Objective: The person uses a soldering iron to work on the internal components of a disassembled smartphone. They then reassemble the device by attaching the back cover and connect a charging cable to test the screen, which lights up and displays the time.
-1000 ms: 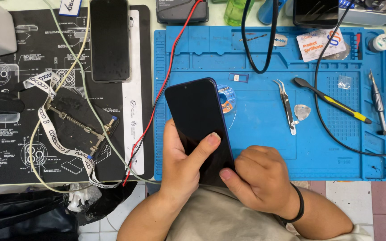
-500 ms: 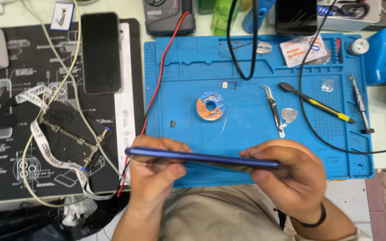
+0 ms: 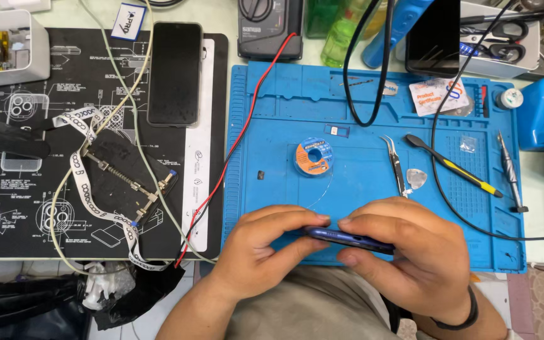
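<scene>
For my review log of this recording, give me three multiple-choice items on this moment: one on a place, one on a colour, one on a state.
1. Where does the solder wick spool lie?
A. on the blue work mat
B. on the black mat
C. in the white box

2. What colour is the edge of the phone in the hands?
A. red
B. blue-violet
C. white

3. How is that phone held?
A. flat on the mat, untouched
C. by one hand only
B. edge-on between the left hand and the right hand

Answers: 1 A, the spool sits mid-mat; 2 B, the thin visible edge is blue-violet; 3 B, fingers of both hands grip it.
</scene>
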